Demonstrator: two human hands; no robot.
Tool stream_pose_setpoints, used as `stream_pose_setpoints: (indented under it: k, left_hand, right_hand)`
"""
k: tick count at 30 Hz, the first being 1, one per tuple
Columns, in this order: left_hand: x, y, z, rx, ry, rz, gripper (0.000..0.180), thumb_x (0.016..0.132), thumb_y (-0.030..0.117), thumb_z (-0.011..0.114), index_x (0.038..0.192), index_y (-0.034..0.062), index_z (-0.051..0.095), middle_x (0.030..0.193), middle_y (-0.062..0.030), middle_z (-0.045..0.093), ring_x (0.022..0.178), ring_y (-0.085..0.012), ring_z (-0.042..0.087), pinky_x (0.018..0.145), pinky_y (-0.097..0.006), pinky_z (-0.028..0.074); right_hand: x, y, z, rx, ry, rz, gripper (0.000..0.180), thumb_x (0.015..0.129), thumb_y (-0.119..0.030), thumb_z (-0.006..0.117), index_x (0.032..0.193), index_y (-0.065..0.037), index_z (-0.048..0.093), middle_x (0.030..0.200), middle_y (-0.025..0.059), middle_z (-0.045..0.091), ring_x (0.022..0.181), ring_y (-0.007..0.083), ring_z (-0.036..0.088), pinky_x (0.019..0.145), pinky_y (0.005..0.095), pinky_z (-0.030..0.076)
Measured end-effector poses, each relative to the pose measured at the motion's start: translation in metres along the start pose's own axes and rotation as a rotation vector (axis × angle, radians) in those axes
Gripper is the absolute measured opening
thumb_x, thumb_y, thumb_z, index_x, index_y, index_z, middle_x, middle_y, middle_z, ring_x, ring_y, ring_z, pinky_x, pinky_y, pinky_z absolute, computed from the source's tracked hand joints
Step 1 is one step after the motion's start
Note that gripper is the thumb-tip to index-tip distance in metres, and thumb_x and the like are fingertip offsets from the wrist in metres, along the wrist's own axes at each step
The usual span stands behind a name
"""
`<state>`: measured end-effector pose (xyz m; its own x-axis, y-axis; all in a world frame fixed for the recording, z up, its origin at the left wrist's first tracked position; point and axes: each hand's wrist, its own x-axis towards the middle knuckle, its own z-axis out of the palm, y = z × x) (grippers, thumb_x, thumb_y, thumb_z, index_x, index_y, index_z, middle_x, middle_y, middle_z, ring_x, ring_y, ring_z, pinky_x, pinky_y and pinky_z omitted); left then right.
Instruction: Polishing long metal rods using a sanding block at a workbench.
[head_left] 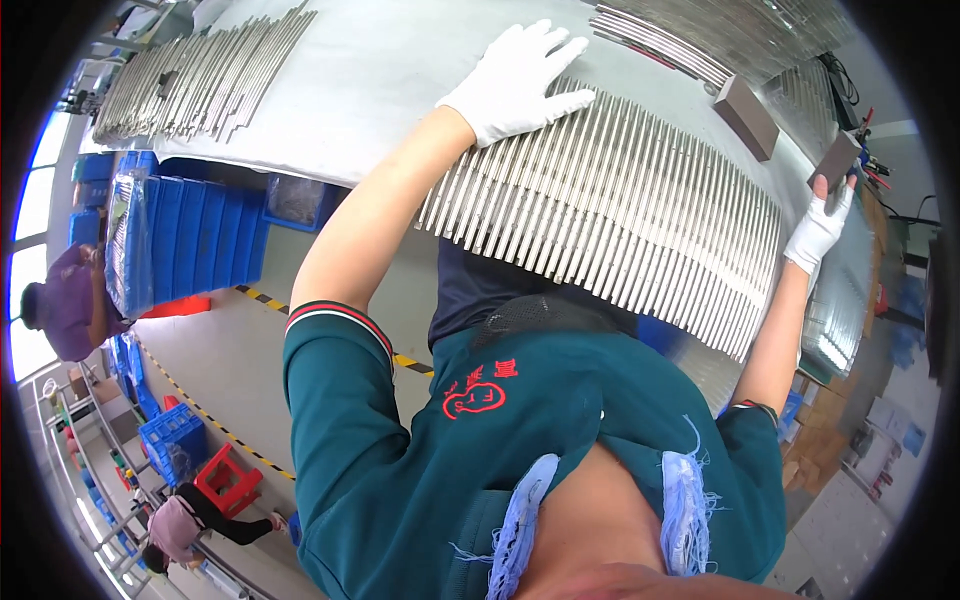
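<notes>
A wide row of slim silvery metal rods (610,205) lies side by side in front of me, the near ends along the table's front edge. My left hand (520,85), in a white glove, rests flat with fingers spread at the row's far left corner. It grips nothing. Over at the right end, my right hand (818,228), also white-gloved, holds a grey-brown rectangular block (835,160) between thumb and fingers. A second, similar block (746,118) sits on the table just beyond the rods.
More rods (200,80) are spread at the table's far left, and further bundles (740,35) lie at the back right. Blue bins (205,230) stand below the table at left. Two other people (70,305) are off to the left, near a red stool (226,482).
</notes>
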<state>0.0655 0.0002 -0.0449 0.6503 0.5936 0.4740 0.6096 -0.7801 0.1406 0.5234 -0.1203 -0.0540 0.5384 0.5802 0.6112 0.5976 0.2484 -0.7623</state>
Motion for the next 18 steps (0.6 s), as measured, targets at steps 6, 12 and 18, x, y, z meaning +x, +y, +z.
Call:
stream_pose_setpoints:
  k: [6,12,18]
  left_hand:
    - [-0.020,-0.030,-0.035,-0.154,-0.248,-0.247,0.080,0.102,0.059,0.049,0.152,-0.0024,0.042,0.155,-0.0257,0.044,0.146,-0.0416,0.038,0.124,-0.048,0.026]
    - [-0.012,-0.015,-0.055,-0.044,-0.338,-0.300,0.077,0.100,0.059,0.051,0.149,0.0001,0.049,0.153,-0.0265,0.047,0.143,-0.0433,0.041,0.122,-0.049,0.030]
    - [0.002,0.007,-0.030,-0.165,-0.292,-0.159,0.075,0.101,0.056,0.051,0.151,0.0001,0.044,0.154,-0.0269,0.043,0.143,-0.0442,0.041,0.120,-0.050,0.032]
  right_hand:
    - [0.004,0.005,-0.002,-0.014,0.027,0.020,0.076,0.098,-0.024,0.074,0.156,0.005,0.034,0.149,0.0162,0.054,0.132,0.0218,0.054,0.114,0.0321,0.039]
    - [0.004,-0.001,0.001,-0.061,0.014,0.019,0.075,0.099,-0.023,0.073,0.157,0.005,0.035,0.148,0.0163,0.055,0.131,0.0219,0.055,0.114,0.0326,0.039]
    - [0.003,0.004,0.003,-0.038,-0.004,-0.014,0.070,0.100,-0.020,0.071,0.157,0.002,0.037,0.148,0.0128,0.054,0.130,0.0193,0.055,0.113,0.0320,0.039]
